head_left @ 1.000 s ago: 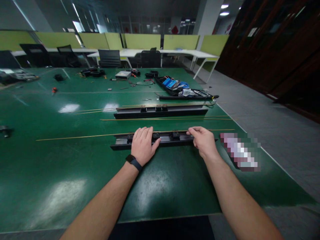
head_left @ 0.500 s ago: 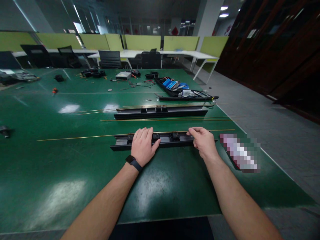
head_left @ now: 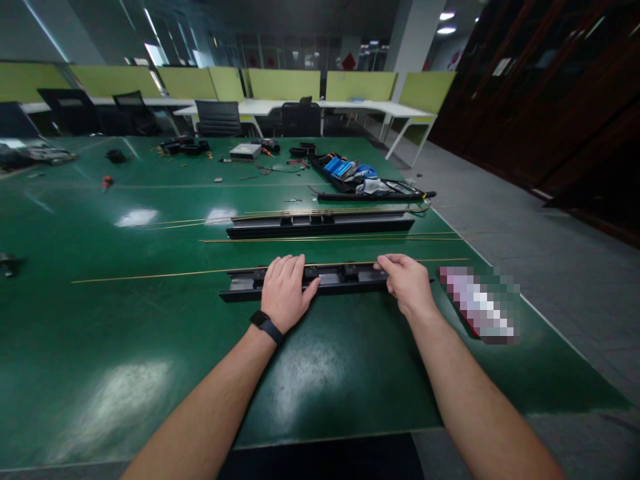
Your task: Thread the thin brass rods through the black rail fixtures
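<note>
My left hand [head_left: 283,293] lies flat across a black channel rail [head_left: 330,289], its fingers reaching the far wall and its thumb apart from them. With thumb and forefinger pinched together, my right hand [head_left: 407,283] holds a thin brass-coloured rod [head_left: 150,275]. The rod runs along the rail's far edge and sticks out past both ends. Inside the channel sit small black blocks, one of them a dark block [head_left: 349,270] between my hands. My left hand partly covers the others. The right end of the rail is mostly behind my right hand.
A second black rail [head_left: 320,228] lies farther back, with thin rods [head_left: 280,240] near it. Behind it are a black tray [head_left: 330,177] with blue packs and a small grey box [head_left: 245,151]. A pixelated pink-and-white item [head_left: 477,303] lies near the green table's [head_left: 165,347] right edge.
Almost nothing differs. The whole view has shifted very slightly, while both hands keep their places on the rail and rod.
</note>
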A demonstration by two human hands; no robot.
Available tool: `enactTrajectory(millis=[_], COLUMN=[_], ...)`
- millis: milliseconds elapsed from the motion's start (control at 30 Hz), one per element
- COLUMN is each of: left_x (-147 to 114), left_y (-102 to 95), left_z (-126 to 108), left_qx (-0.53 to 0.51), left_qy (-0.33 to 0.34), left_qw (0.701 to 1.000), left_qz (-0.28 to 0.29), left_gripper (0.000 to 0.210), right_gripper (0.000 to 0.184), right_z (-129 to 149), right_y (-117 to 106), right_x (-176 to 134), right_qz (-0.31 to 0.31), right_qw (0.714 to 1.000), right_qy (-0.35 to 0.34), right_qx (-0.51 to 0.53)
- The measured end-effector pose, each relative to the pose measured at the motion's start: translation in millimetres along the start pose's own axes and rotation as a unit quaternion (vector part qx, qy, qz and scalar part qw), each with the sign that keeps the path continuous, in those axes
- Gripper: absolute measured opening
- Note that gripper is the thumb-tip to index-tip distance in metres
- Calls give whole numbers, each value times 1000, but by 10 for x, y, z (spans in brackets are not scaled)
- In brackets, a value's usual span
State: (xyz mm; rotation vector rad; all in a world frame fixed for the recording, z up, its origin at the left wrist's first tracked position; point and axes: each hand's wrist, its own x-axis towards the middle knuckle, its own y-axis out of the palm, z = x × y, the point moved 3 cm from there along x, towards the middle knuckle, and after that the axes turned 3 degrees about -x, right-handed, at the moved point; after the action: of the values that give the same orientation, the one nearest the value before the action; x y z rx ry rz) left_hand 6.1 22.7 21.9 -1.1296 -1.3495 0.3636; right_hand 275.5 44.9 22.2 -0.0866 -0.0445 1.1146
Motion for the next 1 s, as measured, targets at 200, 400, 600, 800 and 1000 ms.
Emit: enactTrajectory(millis=[200,400,600,800,1000], left_x=[0,1,3,5,4], left_y=[-6,-4,-15,-13,-13], left_z=[-8,-7,-8,-3,-14], left_qx=[5,1,-2,-4,2], left_qy=[-2,-5,-1,-6,-2], left_qw=[1000,1000,1000,1000,1000], left_qz=[1,2,4,7,9], left_gripper=[55,54,53,54,55], right_gripper=[38,39,35,39,38], right_z=[10,15,18,28,42], right_y=[18,23,15,-2,30], right_x=[-25,-20,-7,-31,-47], right_qz=[12,9,-6,1,16], right_qw=[1000,1000,1000,1000,1000], right_qy=[-7,-2,3,-4,-16], right_qx=[-8,-3,-1,-4,-11])
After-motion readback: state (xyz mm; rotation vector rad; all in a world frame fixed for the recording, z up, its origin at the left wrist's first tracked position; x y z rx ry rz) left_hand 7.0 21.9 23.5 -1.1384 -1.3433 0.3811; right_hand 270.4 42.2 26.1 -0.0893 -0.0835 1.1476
